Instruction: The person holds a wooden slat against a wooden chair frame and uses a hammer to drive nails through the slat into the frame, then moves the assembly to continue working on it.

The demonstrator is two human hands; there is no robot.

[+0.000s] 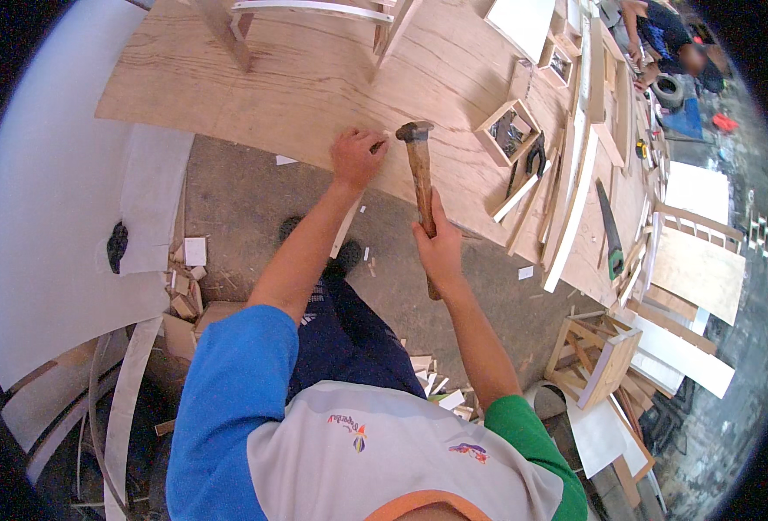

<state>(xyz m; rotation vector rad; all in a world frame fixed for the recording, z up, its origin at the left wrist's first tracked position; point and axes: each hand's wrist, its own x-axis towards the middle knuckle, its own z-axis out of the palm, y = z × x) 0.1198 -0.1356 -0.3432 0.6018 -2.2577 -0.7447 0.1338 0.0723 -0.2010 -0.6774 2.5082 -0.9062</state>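
Seen from the head camera, looking down, a big plywood sheet lies like a table top in front of the person. On it, off to the right, sit two small open wooden boxes. The nearer box has something dark inside, but it is too small to tell what. The farther box also looks dark inside.

The right hand is wrapped tight around the handle of a hammer. The hammer has a brown wooden handle, worn and smooth, and a dark metal head. The head points away from the person and hangs just over the near edge of the plywood sheet. The handle runs back down through the closed fist, and its end sticks out below the hand.

The left hand rests on the near edge of the sheet, just left of the hammer head. Its fingers are pinched together on something tiny. It is too small to see clearly.

To the right on the sheet lie long wood strips and a hand saw with a green handle. Below, on the grey floor, small wood scraps lie about. Another person works at the far right corner.
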